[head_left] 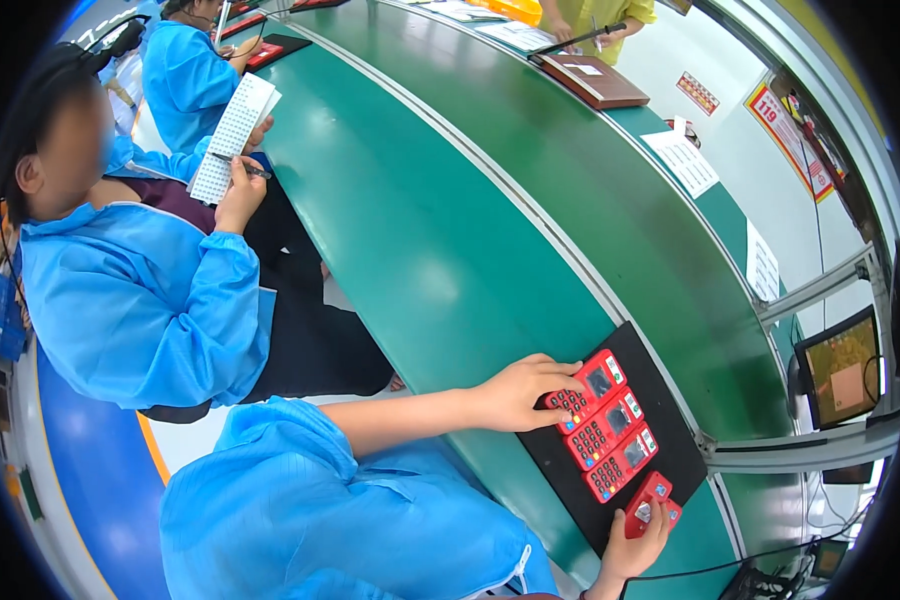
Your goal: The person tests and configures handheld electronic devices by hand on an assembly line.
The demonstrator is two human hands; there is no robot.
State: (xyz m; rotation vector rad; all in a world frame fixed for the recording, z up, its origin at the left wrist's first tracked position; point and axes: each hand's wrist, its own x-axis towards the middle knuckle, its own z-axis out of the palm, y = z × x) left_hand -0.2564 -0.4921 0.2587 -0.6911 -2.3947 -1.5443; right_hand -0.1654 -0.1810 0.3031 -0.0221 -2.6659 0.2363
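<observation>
Three red handheld keypad terminals with small dark screens lie side by side on a black mat [560,470]. My left hand [525,395] is on the farthest terminal [600,380], fingers along its far edge and thumb near its keypad. The middle terminal [590,440] and the nearest terminal in the row [635,452] lie face up and untouched. At the mat's near end my right hand [638,548] grips another red device [652,492], tilted, with a pale silvery patch on it. My fingers cover part of this device, and its keypad cannot be seen.
A green workbench [440,280] runs away to the upper left, with a metal rail [530,200] along it. A co-worker in blue [150,290] sits to my left, holding a printed sheet [232,135] and a pen. A monitor [838,368] stands at right; a black cable [710,570] crosses nearby.
</observation>
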